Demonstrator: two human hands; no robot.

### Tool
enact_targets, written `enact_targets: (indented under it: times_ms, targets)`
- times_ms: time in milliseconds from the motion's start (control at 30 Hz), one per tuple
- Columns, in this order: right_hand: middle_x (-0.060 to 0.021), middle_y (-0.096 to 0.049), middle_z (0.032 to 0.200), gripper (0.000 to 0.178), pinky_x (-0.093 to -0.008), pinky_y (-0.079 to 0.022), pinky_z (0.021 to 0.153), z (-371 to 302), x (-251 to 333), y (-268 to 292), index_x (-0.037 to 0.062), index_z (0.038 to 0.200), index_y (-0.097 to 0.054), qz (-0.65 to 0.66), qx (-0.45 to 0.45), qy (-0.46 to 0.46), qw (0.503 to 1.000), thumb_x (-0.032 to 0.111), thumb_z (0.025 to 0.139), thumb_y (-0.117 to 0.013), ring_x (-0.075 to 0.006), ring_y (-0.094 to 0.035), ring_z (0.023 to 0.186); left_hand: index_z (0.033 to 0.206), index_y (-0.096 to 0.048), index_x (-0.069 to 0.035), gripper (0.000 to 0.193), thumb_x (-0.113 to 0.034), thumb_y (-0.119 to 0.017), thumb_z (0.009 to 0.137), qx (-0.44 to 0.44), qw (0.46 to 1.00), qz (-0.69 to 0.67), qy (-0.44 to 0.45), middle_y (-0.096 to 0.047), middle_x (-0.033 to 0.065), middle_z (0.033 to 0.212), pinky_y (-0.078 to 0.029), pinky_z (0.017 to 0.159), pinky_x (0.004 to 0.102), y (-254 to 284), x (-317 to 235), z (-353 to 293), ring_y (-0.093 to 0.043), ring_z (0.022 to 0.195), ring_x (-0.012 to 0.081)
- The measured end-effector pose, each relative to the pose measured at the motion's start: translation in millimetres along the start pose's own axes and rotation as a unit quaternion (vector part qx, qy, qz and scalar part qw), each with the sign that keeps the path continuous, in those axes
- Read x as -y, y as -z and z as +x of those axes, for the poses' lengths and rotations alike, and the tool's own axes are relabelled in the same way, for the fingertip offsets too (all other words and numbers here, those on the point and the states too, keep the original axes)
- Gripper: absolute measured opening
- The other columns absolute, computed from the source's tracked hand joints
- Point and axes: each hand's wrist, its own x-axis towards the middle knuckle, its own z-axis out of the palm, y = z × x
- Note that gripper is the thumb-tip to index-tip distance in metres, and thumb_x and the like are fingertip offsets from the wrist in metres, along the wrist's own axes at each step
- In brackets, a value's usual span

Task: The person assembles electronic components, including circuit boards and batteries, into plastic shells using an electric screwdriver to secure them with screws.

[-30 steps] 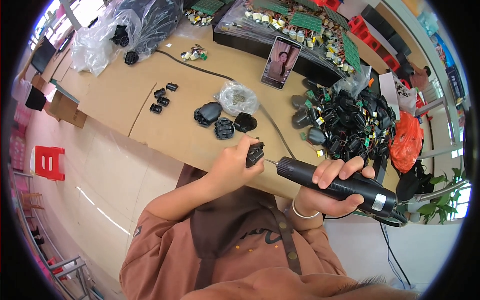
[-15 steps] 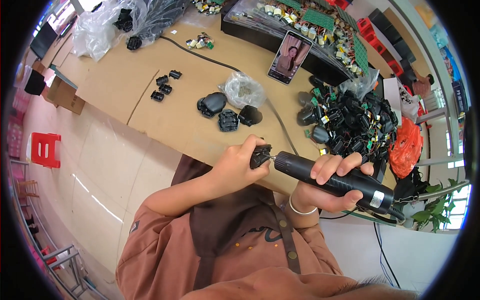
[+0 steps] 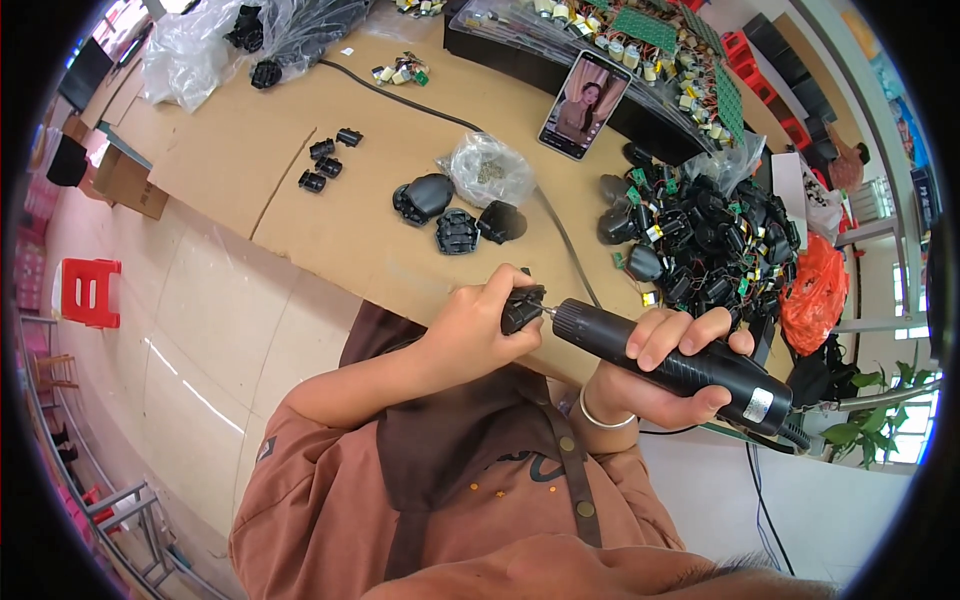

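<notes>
A small black plug shell (image 3: pixel 520 308) is gripped in the clenched fingers of the left hand (image 3: pixel 472 330), held just off the desk's (image 3: pixel 260 170) near edge. The bit of a black electric screwdriver (image 3: pixel 668 362) is pressed against the shell. The screwdriver's body is clasped by the fingers of the right hand (image 3: pixel 655 375), beyond the near edge. On the desk behind the hands, three black shells (image 3: pixel 455 215) are seen beside a clear bag (image 3: pixel 487 170). Toward the right edge a heap of wired black parts (image 3: pixel 710 245) is piled. A phone (image 3: pixel 585 105) is propped near the far edge.
</notes>
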Motion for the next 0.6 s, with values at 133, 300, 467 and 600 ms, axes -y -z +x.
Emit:
enact_targets:
  times_ms: [133, 300, 467, 600]
  targets:
    - [-0.0065, -0.039, 0.075, 0.053, -0.0271, -0.042, 0.036, -1, -2, 0, 0.0064, 0.114, -0.035, 0.012, 0.006, 0.006, 1.000, 0.038, 0.082, -0.063, -0.0139, -0.045, 0.041, 0.099, -0.046, 0.001, 0.036, -0.009, -0.067, 0.071, -0.005, 1.000, -0.008, -0.004, -0.061, 0.0170, 0.077, -0.050, 0.061, 0.0341, -1, -1, -1, -0.064, 0.070, 0.0306]
    - [-0.0046, -0.038, 0.074, 0.048, -0.0258, -0.041, 0.034, -3, -1, -3, 0.0072, 0.109, -0.036, 0.032, 0.011, 0.018, 0.999, 0.038, 0.082, -0.062, -0.0120, -0.044, 0.039, 0.097, -0.047, 0.000, 0.036, -0.009, -0.068, 0.070, -0.063, 0.997, 0.023, -0.032, -0.061, 0.0157, 0.073, -0.050, 0.056, 0.0342, -6, -4, -3, -0.064, 0.064, 0.0300]
    - [-0.0027, -0.038, 0.072, 0.039, -0.0248, -0.040, 0.034, -4, -2, 4, 0.0103, 0.093, -0.034, 0.021, 0.010, 0.011, 1.000, 0.037, 0.082, -0.060, -0.0102, -0.043, 0.039, 0.097, -0.046, 0.000, 0.036, -0.012, -0.068, 0.071, -0.095, 0.993, 0.036, -0.055, -0.060, 0.0157, 0.069, -0.049, 0.053, 0.0358, -11, -1, -2, -0.063, 0.059, 0.0307]
    - [-0.0021, -0.037, 0.071, 0.039, -0.0238, -0.040, 0.035, -5, -4, 1, 0.0102, 0.093, -0.034, 0.014, -0.017, 0.011, 1.000, 0.037, 0.082, -0.060, -0.0097, -0.044, 0.040, 0.096, -0.045, 0.000, 0.035, -0.015, -0.067, 0.072, -0.103, 0.991, 0.045, -0.067, -0.059, 0.0162, 0.066, -0.049, 0.051, 0.0379, -12, 0, -2, -0.061, 0.057, 0.0316]
